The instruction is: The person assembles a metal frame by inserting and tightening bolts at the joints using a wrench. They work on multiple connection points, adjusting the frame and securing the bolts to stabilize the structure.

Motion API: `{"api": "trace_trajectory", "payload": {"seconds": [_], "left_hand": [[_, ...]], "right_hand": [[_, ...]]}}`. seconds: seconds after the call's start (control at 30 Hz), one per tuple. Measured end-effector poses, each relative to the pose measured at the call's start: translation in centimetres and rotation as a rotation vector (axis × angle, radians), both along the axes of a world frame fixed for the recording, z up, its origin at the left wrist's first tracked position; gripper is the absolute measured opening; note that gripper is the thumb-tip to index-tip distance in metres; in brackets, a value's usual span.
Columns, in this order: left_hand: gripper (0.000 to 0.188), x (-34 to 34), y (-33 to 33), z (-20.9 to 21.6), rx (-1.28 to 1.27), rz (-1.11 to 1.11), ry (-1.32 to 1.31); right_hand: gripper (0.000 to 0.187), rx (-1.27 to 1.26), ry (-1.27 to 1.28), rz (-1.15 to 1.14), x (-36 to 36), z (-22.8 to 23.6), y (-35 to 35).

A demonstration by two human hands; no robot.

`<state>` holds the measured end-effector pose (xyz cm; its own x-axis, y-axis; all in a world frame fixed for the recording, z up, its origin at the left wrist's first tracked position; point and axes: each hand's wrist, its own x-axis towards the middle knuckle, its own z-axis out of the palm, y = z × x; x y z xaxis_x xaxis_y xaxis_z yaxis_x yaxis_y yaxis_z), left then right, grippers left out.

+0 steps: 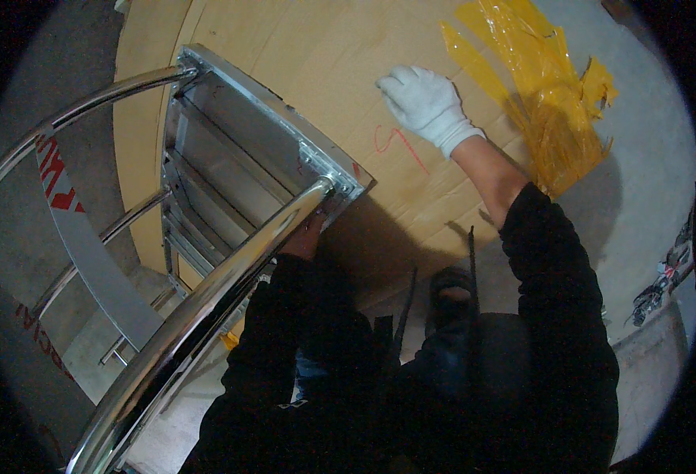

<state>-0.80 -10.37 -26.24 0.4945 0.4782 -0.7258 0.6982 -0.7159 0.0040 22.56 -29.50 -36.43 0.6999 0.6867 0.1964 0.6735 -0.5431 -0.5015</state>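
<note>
My right hand [423, 103], in a white knit glove, is over a flat sheet of brown cardboard [316, 47]. Its fingers are curled in, and anything inside them is hidden. A metal frame [237, 91] with crossbars and long curved polished tubes [229, 276] takes up the left side. My left hand [307, 235] is low beside the frame's near corner, partly behind the thick tube. Its fingers do not show, so whether it grips the frame cannot be told. A red hand-drawn mark is on the cardboard near my right wrist.
Crumpled yellow tape [557, 118] lies on the cardboard's right edge. A grey strip [99, 272] with red printing crosses between the tubes. Grey floor [640, 118] extends to the right, with clear plastic wrapping [664, 280] at the far right. My foot [450, 296] is near the cardboard's front edge.
</note>
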Motion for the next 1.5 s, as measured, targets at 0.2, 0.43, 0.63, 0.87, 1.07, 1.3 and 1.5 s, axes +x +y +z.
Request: {"api": "trace_trajectory", "payload": {"seconds": [0.2, 0.43, 0.63, 0.87, 1.07, 1.3, 1.5], "left_hand": [[0.057, -1.7, 0.0, -1.2, 0.209, -0.170, -0.150], [0.057, -2.3, 0.7, -1.6, 0.164, -0.088, -0.054], [0.058, -2.5, 0.7, -1.7, 0.189, -0.172, -0.046], [0.055, -2.1, 0.5, -1.6, 0.161, -0.058, -0.104], [0.054, -1.6, 0.9, -1.0, 0.020, 0.023, -0.092], [0.056, -2.3, 0.8, -2.2, 0.124, -0.019, -0.120], [0.057, -3.1, 1.9, -2.1, -0.025, 0.108, -0.101]], "right_hand": [[0.015, -0.007, 0.031, 0.013, 0.1, 0.1, -0.1], [0.015, -0.021, 0.002, 0.007, 0.0, 0.1, 0.1], [0.014, -0.014, 0.023, 0.005, 0.0, -0.1, 0.1], [0.013, -0.010, 0.010, -0.001, 0.1, -0.2, 0.0], [0.013, 0.000, -0.009, -0.008, 0.0, -0.1, 0.0], [0.013, -0.010, -0.029, -0.017, 0.0, -0.2, -0.2], [0.007, 0.049, -0.019, 0.004, 0.0, -0.1, 0.2]]}}
